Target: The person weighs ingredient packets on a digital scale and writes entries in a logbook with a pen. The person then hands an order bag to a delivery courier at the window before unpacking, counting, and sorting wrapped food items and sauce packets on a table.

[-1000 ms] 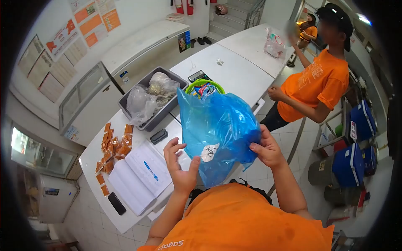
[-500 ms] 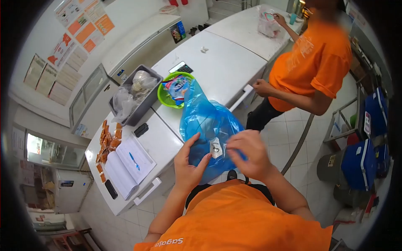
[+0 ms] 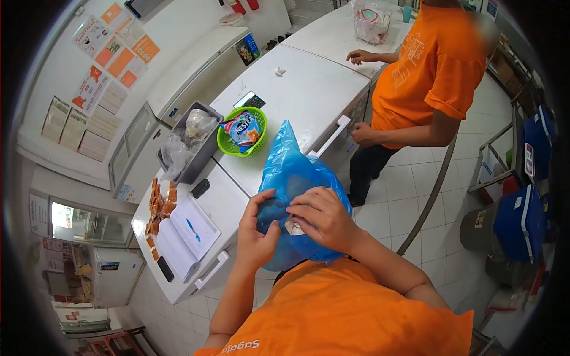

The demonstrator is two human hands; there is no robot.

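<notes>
A translucent blue plastic bag [image 3: 288, 166] was upright in front of the person's orange shirt [image 3: 332, 302], just off the near long edge of the white chest freezer [image 3: 300, 77]. The left hand [image 3: 258, 240] was against the bag's left side, its grip apart, with a gap between thumb and fingers. The right hand [image 3: 323, 219] was over the bag's front, fingers bent closely together at a small white label [image 3: 293, 227]; whether that grip pinched it, I could not tell.

On the freezer, an open white notebook [image 3: 187, 231] with a blue pen [image 3: 193, 229] on it lay by the near left corner. A black phone [image 3: 165, 269] and small orange-brown packets [image 3: 160, 207] lay along the left edge. A grey plastic bin [image 3: 196, 151] holding clear bags [image 3: 176, 151] stood at the far edge, beside a bright green basket [image 3: 243, 153] with a blue packet [image 3: 243, 129] in it. A co-worker [image 3: 418, 77] in orange stood at the right.
</notes>
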